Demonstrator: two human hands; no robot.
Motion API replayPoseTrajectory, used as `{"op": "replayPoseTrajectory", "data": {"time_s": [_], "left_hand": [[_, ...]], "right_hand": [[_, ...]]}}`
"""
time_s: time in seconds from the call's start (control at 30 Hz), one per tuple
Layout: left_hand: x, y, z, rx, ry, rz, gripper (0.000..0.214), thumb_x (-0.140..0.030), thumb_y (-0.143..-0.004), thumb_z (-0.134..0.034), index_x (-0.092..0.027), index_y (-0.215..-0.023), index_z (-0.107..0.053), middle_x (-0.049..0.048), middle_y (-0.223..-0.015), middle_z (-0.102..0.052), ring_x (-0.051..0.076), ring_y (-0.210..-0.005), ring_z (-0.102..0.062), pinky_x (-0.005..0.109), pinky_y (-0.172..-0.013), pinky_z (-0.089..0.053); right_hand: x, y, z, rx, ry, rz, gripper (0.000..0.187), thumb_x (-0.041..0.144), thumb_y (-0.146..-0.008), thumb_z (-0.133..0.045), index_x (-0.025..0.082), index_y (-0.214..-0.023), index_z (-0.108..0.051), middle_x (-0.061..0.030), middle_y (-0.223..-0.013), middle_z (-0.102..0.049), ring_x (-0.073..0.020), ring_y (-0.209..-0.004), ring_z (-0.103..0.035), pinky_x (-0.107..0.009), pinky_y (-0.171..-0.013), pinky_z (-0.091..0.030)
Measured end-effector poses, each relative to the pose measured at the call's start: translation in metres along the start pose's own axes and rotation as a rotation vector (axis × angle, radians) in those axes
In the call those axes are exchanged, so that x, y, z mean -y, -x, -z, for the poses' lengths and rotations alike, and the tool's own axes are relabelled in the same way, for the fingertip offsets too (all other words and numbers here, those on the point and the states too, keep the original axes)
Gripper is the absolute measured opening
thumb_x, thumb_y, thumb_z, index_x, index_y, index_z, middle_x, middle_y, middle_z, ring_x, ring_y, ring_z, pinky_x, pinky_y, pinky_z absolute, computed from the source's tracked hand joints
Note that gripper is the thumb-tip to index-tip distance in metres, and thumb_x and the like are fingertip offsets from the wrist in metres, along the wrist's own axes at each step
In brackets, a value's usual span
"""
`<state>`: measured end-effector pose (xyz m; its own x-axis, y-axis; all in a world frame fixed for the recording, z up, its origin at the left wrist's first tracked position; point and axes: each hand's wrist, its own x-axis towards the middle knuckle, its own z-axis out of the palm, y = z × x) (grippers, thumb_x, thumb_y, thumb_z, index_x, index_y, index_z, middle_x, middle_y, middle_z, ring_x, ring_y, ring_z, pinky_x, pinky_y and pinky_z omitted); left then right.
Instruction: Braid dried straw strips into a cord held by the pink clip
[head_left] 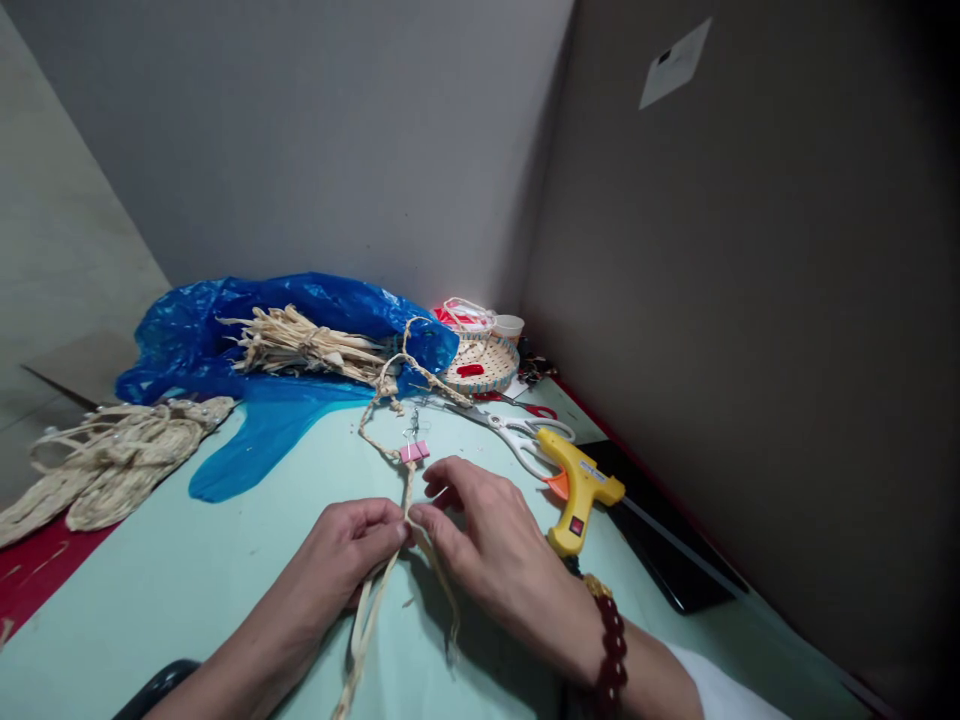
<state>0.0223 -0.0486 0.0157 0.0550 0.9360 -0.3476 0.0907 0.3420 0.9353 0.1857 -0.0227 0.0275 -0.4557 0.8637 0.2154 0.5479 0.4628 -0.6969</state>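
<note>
A thin braid of pale straw-like strands (409, 490) runs toward me from a pink binder clip (414, 452). My left hand (360, 545) pinches the braid's near end between thumb and fingers. Long loose strands (364, 630) trail below that hand toward the front edge. Another strand (444, 575) hangs to the right, under my right hand (487, 540). The right thumb tip touches the braid by the left fingertips, while the forefinger curves above with a gap between. Its other fingertips are partly hidden.
A straw bundle (307, 340) lies on a blue plastic bag (262, 400) at the back. Woven soles (142, 460) lie left. To the right are white-handled scissors (517, 435), a yellow glue gun (577, 490) and a black flat object (675, 560). Behind stands a woven basket (495, 365).
</note>
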Motion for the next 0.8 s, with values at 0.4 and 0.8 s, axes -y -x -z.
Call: {"op": "replayPoseTrajectory", "data": {"time_s": [0.4,0.8], "left_hand": [[-0.003,0.0,0.001,-0.14,-0.534,-0.249,0.027,-0.037,-0.08,-0.054,-0.019,-0.06,-0.054,-0.0054,-0.055,-0.037,0.014,-0.056,-0.035,0.023,-0.051,-0.025],[-0.014,0.019,-0.005,-0.113,-0.703,-0.321,0.028,-0.034,-0.085,-0.048,-0.021,-0.06,-0.053,-0.0019,-0.058,-0.053,0.016,-0.058,-0.048,0.026,-0.055,-0.034]], "right_hand": [[-0.014,-0.016,-0.006,0.25,-0.32,-0.042,0.02,0.018,-0.085,-0.048,0.015,-0.066,-0.055,0.0031,-0.06,-0.05,-0.0092,-0.06,-0.044,-0.02,-0.056,-0.031],[-0.005,-0.006,-0.014,-0.063,-0.191,-0.101,0.018,0.016,-0.077,-0.051,0.017,-0.063,-0.062,0.0023,-0.054,-0.054,-0.0102,-0.053,-0.044,-0.023,-0.053,-0.029]]}}
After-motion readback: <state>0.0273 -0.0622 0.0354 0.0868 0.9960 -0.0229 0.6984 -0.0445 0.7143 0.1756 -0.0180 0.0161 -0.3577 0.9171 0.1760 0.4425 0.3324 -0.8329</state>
